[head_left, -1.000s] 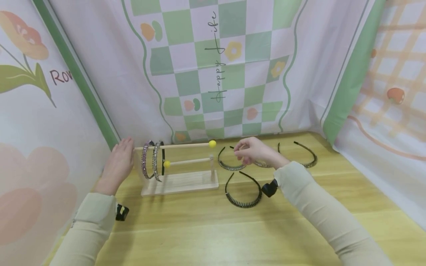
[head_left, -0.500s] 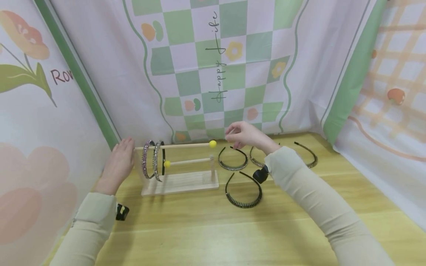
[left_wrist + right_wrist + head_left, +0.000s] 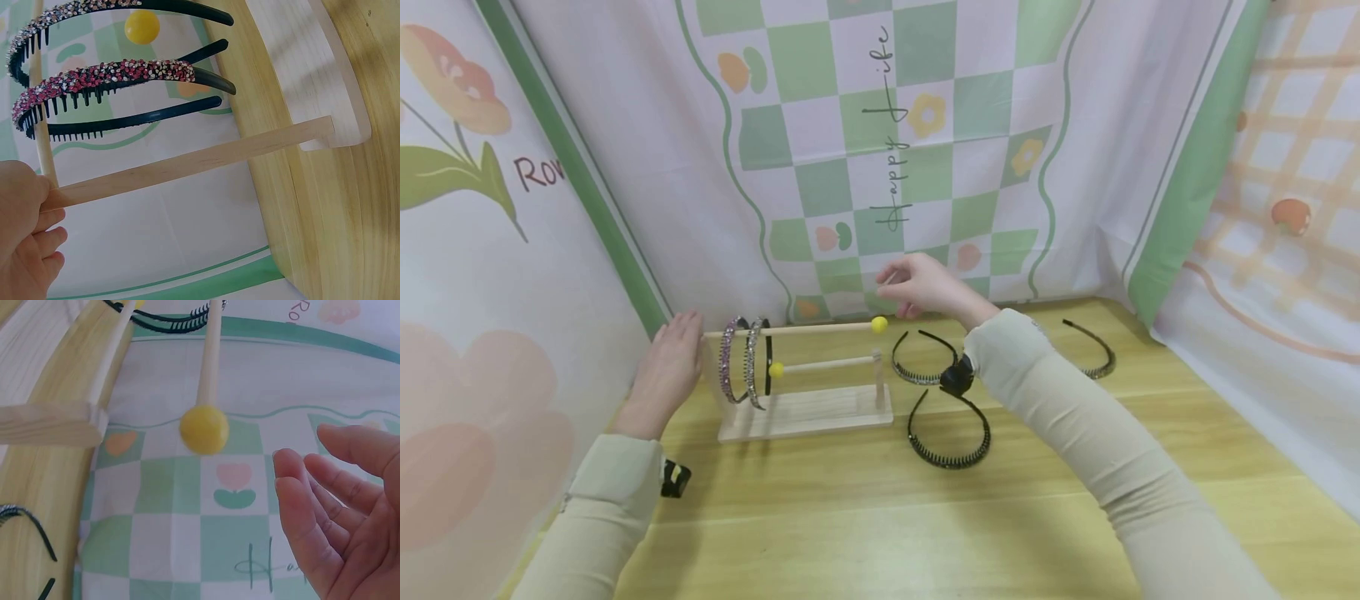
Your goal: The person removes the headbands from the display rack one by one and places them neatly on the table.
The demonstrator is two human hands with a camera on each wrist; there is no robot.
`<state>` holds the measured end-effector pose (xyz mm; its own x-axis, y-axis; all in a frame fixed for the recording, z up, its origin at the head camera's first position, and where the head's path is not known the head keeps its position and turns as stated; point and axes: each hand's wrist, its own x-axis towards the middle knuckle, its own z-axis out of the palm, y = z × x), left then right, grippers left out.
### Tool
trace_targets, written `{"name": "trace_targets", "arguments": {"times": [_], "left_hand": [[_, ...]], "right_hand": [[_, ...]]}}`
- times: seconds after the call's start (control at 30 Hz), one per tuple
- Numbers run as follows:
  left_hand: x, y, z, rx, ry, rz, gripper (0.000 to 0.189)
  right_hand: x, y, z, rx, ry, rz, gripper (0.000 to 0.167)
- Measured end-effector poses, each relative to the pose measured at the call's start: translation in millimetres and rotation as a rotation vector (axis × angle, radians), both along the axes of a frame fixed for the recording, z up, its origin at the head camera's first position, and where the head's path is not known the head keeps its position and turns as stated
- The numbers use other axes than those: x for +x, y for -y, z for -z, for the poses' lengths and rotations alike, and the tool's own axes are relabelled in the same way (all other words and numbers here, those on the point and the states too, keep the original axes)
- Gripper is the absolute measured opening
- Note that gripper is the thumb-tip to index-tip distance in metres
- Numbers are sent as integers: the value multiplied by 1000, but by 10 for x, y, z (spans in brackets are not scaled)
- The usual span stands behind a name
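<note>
My left hand (image 3: 666, 371) grips the top of the upright at the left end of a wooden headband stand (image 3: 823, 412). On the stand's upper rod hang a pink-purple rhinestone headband (image 3: 726, 360) and a silver one (image 3: 749, 367); the left wrist view shows their comb teeth and dark ends. My right hand (image 3: 921, 285) holds nothing. Its fingers are loosely bent, close to the yellow ball (image 3: 204, 430) that caps the upper rod. On the table lie a silver-trimmed headband (image 3: 917, 377), a black one (image 3: 951, 461) and another at right (image 3: 1105, 358), partly behind my sleeve.
A lower rod with its own yellow ball (image 3: 777, 369) runs below the upper one. The wooden table (image 3: 820, 517) ends at a patterned cloth backdrop (image 3: 865, 175), with cloth walls on both sides. My right forearm (image 3: 1075, 433) passes over the table's right part.
My right hand has moved left and upward, from above the loose headbands to near the upper rod's ball end. My left hand and the hanging headbands have stayed put.
</note>
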<state>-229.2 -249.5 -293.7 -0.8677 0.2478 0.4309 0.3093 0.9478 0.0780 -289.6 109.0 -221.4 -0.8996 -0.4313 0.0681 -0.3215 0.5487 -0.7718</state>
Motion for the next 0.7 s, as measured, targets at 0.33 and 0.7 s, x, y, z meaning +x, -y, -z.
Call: {"name": "trace_targets", "arguments": {"times": [0.33,0.7], "left_hand": [[-12,3,2,6,9,1,41],[-9,8,-1,12,21,2,42]], "right_hand": [[26,316,-132,11,-25,-23,30],[73,664,-107,-34,-32,-97,34]]}}
